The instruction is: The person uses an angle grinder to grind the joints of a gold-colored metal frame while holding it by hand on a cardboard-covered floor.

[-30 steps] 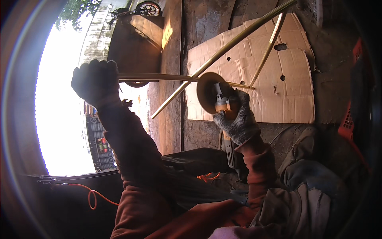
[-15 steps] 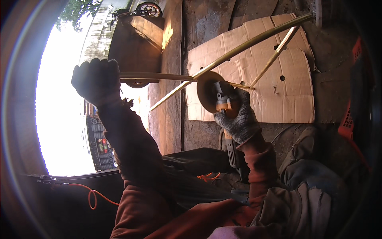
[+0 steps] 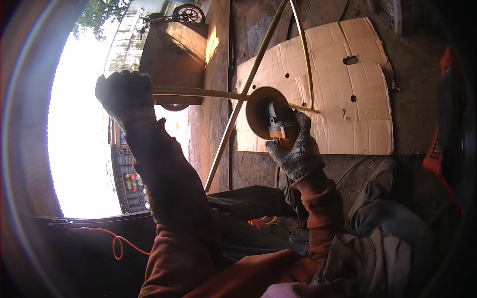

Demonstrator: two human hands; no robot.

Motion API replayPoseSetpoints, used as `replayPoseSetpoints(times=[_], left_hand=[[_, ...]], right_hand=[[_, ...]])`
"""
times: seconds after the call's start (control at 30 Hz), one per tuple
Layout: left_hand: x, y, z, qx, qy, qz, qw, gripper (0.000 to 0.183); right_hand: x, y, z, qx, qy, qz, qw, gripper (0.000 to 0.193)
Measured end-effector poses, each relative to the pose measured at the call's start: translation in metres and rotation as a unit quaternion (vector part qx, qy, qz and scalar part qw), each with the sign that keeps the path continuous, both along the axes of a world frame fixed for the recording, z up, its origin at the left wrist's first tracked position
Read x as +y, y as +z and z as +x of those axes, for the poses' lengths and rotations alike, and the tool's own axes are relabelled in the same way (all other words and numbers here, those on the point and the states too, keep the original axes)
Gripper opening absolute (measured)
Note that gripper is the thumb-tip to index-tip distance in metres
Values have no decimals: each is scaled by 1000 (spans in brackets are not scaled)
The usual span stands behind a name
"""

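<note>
My gloved left hand (image 3: 125, 92) is closed round the left end of a brass-coloured metal tube frame (image 3: 198, 93). The frame's bars cross near the middle of the view, one long bar running slantwise from the top edge down to the lower left. In my gloved right hand (image 3: 300, 151) is an angle grinder (image 3: 283, 135) with an orange and grey body. Its round disc (image 3: 258, 111) is right beside the place where the bars cross; whether it touches the metal I cannot tell. The grinder's rear part is partly behind my sleeve and hand.
A big sheet of cardboard (image 3: 367, 126) with holes lies on the dirty floor under the frame. A red plastic crate-like item (image 3: 433, 154) stands at the right. An orange cord (image 3: 118, 241) curls at lower left. A motorcycle wheel (image 3: 189, 13) shows at the far left.
The tube frame has turned anticlockwise, its long bar now steeper and its far end nearer the top middle. Both hands keep nearly the same places, my left still on the frame.
</note>
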State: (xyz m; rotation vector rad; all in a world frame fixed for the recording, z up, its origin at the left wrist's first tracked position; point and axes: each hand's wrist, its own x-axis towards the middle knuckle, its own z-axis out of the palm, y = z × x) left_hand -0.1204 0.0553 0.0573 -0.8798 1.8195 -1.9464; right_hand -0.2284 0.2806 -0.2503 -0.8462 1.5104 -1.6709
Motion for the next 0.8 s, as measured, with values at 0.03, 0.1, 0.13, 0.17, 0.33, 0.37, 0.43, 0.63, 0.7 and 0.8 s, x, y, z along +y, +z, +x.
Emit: replayPoseSetpoints(times=[0.03,0.1,0.13,0.17,0.33,0.37,0.43,0.63,0.7,0.8], left_hand=[[3,-1,-1,13,-2,-14,1000,26],[24,-11,-20,59,-21,-47,997,25],[31,-18,-30,92,-38,-66,993,24],[28,-14,-26,93,-67,-45,992,22],[23,0,-5,85,-132,-15,987,17],[24,-3,-7,104,-133,7,986,18],[25,-9,-12,140,-134,51,980,21],[11,-7,-2,100,-64,120,986,26],[1,-3,1,75,-66,98,990,24],[-12,6,11,7,-63,77,995,22]], right_hand=[[-1,-2,0,-3,5,4,1000,78],[-2,-10,-2,-24,13,8,1000,77],[-2,-17,-4,-41,15,9,999,77],[-2,-18,-4,-62,21,4,998,77],[-2,0,-5,-72,24,-90,993,72],[-3,-1,-7,-73,15,-122,990,70],[0,-2,-13,-89,27,-107,990,70],[0,-16,-6,-10,42,-10,999,76],[1,-11,-8,2,40,-3,999,78],[0,-6,-13,-8,68,23,997,81]])
